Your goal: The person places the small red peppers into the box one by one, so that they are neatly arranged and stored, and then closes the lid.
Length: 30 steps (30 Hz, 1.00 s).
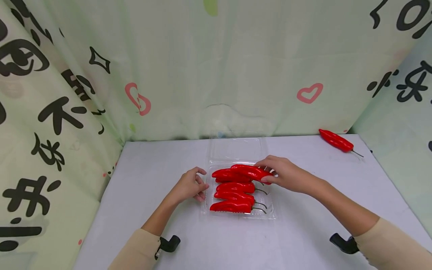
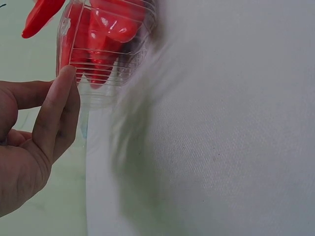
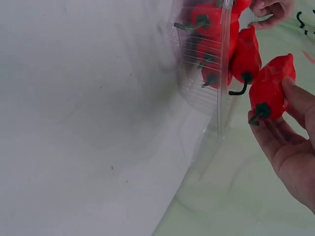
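Observation:
A clear plastic clamshell box (image 1: pixel 272 213) with several red peppers (image 1: pixel 233 206) in it lies on the table, its lid folded back. My right hand (image 1: pixel 285 173) pinches one red pepper (image 3: pixel 268 81) between thumb and fingers near its green stem, over the far end of the box. That pepper lies above the others in the head view; whether it rests on them I cannot tell. At the box's left side is my left hand (image 1: pixel 190 184), fingers loosely bent. In the left wrist view its fingertips (image 2: pixel 66 78) are at the ribbed wall, with no clear grip.
A single red pepper (image 1: pixel 337 141) lies at the table's far right corner. The transparent lid (image 1: pixel 236 150) extends behind the box toward the printed curtain (image 1: pixel 189 75). White cloth covers the table (image 1: pixel 303 240). Dark wrist mounts (image 1: pixel 170 243) stick out from both sleeves.

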Tool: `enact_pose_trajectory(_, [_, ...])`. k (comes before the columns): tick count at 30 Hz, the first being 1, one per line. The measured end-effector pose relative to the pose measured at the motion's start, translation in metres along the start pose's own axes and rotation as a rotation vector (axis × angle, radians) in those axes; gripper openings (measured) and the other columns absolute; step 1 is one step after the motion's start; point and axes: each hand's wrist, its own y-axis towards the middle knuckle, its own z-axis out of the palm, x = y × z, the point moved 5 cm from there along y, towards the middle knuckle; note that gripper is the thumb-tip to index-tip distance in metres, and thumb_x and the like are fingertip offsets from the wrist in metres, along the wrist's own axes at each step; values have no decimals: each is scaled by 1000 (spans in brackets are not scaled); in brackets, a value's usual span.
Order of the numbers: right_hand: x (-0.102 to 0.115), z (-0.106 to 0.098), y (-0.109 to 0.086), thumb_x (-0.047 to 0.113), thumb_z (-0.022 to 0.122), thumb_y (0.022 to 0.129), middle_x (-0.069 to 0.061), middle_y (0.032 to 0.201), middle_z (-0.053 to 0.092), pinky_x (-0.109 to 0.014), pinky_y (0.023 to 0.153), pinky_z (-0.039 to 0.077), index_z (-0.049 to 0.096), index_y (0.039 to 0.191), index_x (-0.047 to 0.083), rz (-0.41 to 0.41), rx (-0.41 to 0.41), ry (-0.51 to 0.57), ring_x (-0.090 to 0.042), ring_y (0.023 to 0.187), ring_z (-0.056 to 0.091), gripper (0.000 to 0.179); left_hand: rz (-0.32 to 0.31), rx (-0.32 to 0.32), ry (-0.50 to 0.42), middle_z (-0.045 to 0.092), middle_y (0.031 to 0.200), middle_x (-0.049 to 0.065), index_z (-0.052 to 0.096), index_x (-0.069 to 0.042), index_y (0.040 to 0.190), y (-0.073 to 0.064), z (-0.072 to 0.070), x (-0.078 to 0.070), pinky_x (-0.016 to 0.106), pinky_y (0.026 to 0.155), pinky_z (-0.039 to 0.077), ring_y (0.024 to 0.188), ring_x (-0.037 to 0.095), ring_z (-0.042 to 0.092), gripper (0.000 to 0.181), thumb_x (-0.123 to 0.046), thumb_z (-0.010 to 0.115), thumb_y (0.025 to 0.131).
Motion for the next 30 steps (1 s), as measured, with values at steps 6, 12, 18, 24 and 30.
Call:
enact_pose_trajectory(6, [9, 5, 5, 13, 80, 90, -5, 115, 69, -26, 78, 64, 65, 132, 5, -14, 25, -5, -18, 101, 66, 46, -1, -2, 10, 66, 89, 12, 51, -1, 138, 1, 0, 1, 29, 56, 62, 55, 18, 69, 48, -7, 72, 95])
enact_pose_trajectory(12, [20, 10, 10, 11, 79, 90, -5, 115, 69, -24, 79, 63, 65, 131, 5, -40, 42, -19, -17, 101, 66, 43, 1, -2, 6, 65, 88, 12, 51, -2, 138, 1, 0, 1, 29, 57, 62, 56, 19, 69, 48, -7, 72, 95])
enact_pose_trajectory(18, [27, 15, 13, 11, 78, 92, -6, 119, 70, -31, 84, 64, 65, 132, 4, -49, 51, -28, -20, 106, 66, 43, 6, 0, 10, 65, 88, 12, 51, -2, 137, 0, 1, 1, 29, 56, 62, 56, 18, 69, 48, -7, 73, 95])
enact_pose_trajectory(24, [32, 20, 15, 10, 78, 92, -6, 118, 69, -25, 81, 62, 65, 132, 3, -43, 62, -37, -18, 103, 65, 43, 0, -4, 12, 65, 88, 11, 51, -2, 137, 1, 2, 1, 30, 56, 62, 55, 18, 69, 48, -7, 73, 95])
enact_pose_trajectory(30, [37, 25, 17, 9, 79, 90, -7, 116, 67, -22, 78, 61, 67, 130, 3, -63, 65, -67, -17, 100, 64, 42, 4, -1, 12, 65, 88, 11, 51, -1, 136, 0, 2, 0, 30, 56, 62, 55, 18, 69, 47, -6, 73, 95])
